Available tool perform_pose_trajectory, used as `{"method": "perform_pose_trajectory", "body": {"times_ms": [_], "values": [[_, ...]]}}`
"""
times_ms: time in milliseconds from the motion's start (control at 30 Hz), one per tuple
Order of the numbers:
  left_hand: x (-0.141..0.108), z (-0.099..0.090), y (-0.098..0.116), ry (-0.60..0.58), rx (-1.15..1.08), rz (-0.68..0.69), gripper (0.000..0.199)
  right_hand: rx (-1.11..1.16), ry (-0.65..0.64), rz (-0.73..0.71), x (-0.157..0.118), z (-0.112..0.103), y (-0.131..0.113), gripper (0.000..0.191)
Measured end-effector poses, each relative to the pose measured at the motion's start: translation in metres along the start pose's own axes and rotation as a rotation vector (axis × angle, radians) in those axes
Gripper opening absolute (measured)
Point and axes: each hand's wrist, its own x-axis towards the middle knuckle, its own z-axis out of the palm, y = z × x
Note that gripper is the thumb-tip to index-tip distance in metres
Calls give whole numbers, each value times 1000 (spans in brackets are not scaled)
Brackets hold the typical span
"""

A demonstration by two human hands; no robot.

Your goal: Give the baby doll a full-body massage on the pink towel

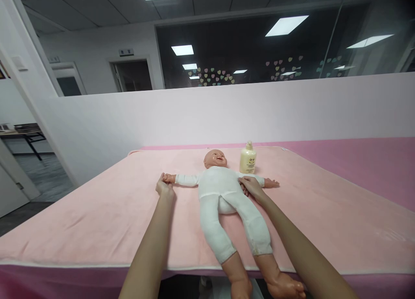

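A baby doll (217,182) with a white cloth body lies on its back on a pink towel (129,230), its head away from me and its feet over the near edge. Its arms are stretched out to both sides. My left hand (164,186) is closed round the doll's hand at the left. At the right, my right hand (251,186) has its fingers pinched at the doll's side, by the armpit. A pale yellow pump bottle (248,159) stands upright behind the doll's arm on the right.
A low white wall (227,113) with dark glass above it rises behind the towel. Pink surface (372,160) extends to the right. At the far left, a dark table (27,135) stands beyond a doorway.
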Motion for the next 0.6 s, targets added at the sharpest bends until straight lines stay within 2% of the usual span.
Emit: {"method": "perform_pose_trajectory", "body": {"times_ms": [300, 600], "values": [[-2, 1, -1, 1, 67, 32, 22, -15, -12, -13, 1, -1, 2, 25], [4, -3, 4, -33, 389, 28, 32, -37, -7, -3, -3, 0, -4, 27]]}}
